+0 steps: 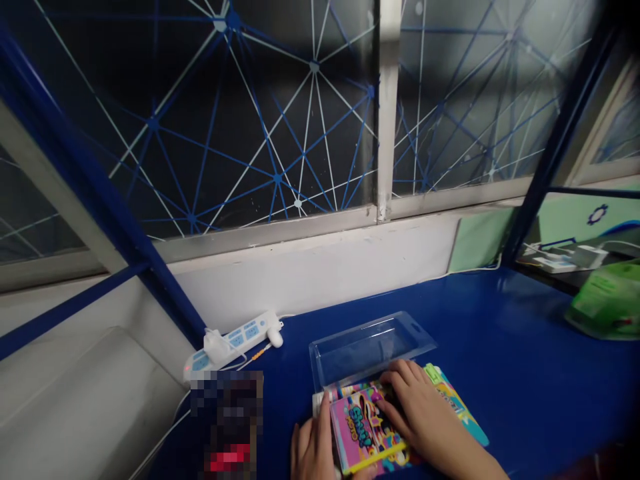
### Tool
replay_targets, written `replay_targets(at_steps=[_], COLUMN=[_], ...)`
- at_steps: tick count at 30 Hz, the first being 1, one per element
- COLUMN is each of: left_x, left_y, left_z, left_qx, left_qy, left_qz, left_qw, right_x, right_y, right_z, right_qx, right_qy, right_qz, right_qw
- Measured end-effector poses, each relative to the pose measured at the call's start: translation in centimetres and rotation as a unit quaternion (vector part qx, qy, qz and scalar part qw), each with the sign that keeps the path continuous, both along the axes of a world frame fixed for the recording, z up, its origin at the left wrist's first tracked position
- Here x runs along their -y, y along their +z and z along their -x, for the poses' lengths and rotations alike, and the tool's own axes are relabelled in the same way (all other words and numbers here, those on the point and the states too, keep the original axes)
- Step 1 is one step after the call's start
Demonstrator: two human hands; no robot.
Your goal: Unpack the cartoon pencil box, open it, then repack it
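Note:
A small booklet (353,427) with a pink and multicoloured cartoon cover lies near the front edge of the view, a yellow stick (377,458) across its lower part. My left hand (314,443) is closed along its left edge, fingers pointing away from me and thumb near the bottom. Across the right side rests my right hand (423,417), its thumb and fingers apart and bent over the cover. Beneath and to the right shows a bright printed card (467,417) with a green piece (432,373) at its top. Behind them sits a clear plastic blister shell (370,347).
The blue table (525,373) runs back to a white wall below patterned windows. A white power strip (245,340) with plugs stands at left, beside a blurred-out patch (227,427). Blue metal posts (560,133) frame both sides. A green bag (607,300) lies far right.

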State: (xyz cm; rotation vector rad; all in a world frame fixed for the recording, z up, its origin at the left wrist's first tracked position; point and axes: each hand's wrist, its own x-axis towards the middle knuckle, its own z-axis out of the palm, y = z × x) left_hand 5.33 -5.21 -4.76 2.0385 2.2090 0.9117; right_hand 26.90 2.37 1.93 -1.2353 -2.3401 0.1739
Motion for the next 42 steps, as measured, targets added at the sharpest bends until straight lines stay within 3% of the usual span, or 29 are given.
replay_targets(at_steps=[6,14,21,30,36,42], left_x=[0.2,0.8,0.0,0.3,0.2,1.7], left_y=[0.5,1.9,1.5,1.5,0.6,-0.8], left_z=[0.6,-0.2,0.5,0.0,0.5,2.3], left_qx=[0.047,0.072,0.091,0.129,0.142,0.089], left_qy=[-0.047,-0.034,-0.07,-0.048,-0.054,-0.079], left_qz=[-0.014,0.002,0.027,0.027,-0.06,-0.171], left_qw=[0.998,0.997,0.993,0.99,0.987,0.978], right_x=[1.1,1.4,1.8,1.5,2.9,5.9], right_y=[1.8,0.3,-0.5,-0.1,-0.2,-0.3], right_z=[1.9,3.7,3.8,3.7,2.9,-0.2], right_qx=[-0.002,0.006,-0.013,-0.056,-0.131,-0.215], right_qy=[0.016,-0.046,-0.057,-0.042,-0.017,0.019], right_qz=[0.021,-0.069,-0.109,-0.133,-0.192,-0.284], right_qw=[1.0,0.997,0.992,0.989,0.972,0.934])
